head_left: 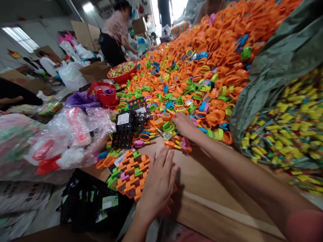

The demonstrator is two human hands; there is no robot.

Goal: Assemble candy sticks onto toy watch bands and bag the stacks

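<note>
My left hand [160, 178] lies with fingers stretched out over a tight block of toy watches [131, 171], mostly orange with a few green and one purple. They sit in slanted rows, and my palm hides the right part of the block. My right hand [186, 127] reaches forward to the near edge of a heap of loose toy watches [181, 87]. Its fingers point into the heap, beside an orange watch [166, 116], and look loosely extended; the fingertips are partly hidden. A few watches with candy-like strips [176, 144] lie between my hands on the wooden tabletop [202, 174].
Black perforated trays [123, 126] with white labels lean left of the heap. Clear plastic bags [75, 134] and a black crate [93, 198] are at left. A green sack [267, 77] of yellow-wrapped pieces stands at right. Behind are a red basin [122, 77] and a co-worker [116, 33].
</note>
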